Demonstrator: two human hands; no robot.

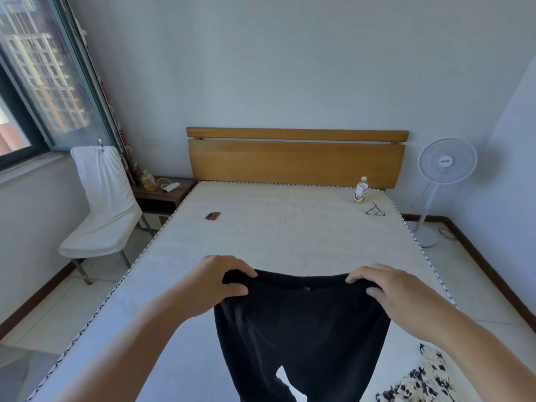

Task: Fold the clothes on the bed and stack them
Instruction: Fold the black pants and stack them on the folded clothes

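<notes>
A pair of black trousers point(301, 329) hangs in front of me above the near half of the bed point(278, 227), its waistband stretched level and its legs dropping out of the bottom of the view. My left hand point(214, 281) grips the waistband's left corner, fingers curled over the top edge. My right hand point(388, 291) grips the right corner the same way. A cream garment with a black floral print point(426, 378) lies crumpled on the bed at the lower right, partly behind my right forearm.
On the mattress lie a small dark and red object point(213, 215), a drink bottle point(361, 190) and glasses point(375, 210). A white-covered chair point(101, 204) and bedside table point(164, 192) stand left; a white fan point(443, 169) stands right.
</notes>
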